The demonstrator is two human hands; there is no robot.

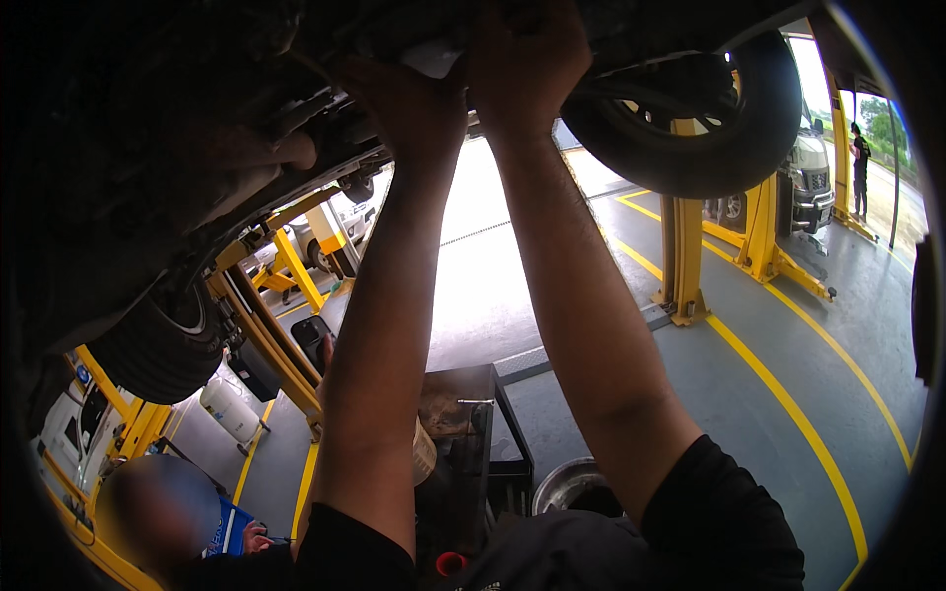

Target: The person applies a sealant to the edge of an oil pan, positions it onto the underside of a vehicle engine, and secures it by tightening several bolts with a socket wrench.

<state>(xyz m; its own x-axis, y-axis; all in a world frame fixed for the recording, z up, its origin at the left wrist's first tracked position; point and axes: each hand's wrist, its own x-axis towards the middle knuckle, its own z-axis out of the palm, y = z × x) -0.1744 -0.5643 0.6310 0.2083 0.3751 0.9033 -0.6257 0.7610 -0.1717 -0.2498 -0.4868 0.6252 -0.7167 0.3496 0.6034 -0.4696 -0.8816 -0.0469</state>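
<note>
Both bare forearms reach straight up beneath the dark underside (227,167) of a raised vehicle, the left hand (419,98) and the right hand (527,74) close beside each other against its shadowed parts at the top of the view — their fingers are lost in the dark, so I cannot tell whether they pinch, grip or merely touch anything. A black tyre (680,179) hangs just right of the right hand, in front of a yellow lift post (682,261), while a dark workshop cart (473,379) and a round metal basin (548,481) stand below, between the arms.
</note>
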